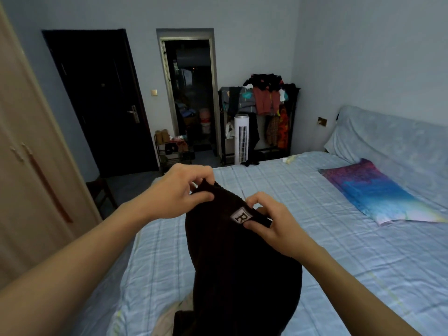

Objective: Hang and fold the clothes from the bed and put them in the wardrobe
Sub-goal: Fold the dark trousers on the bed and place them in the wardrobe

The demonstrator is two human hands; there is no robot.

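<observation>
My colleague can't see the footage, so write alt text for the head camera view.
A person holds up a dark brown fleecy garment by its top edge over a pale blue checked bed, the left grip pinching one corner, the right grip pinching beside a white patch lettered R. A beige wardrobe stands at left.

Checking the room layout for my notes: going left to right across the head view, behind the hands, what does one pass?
wardrobe → dark door → open doorway → white tower fan → colourful pillow
</observation>
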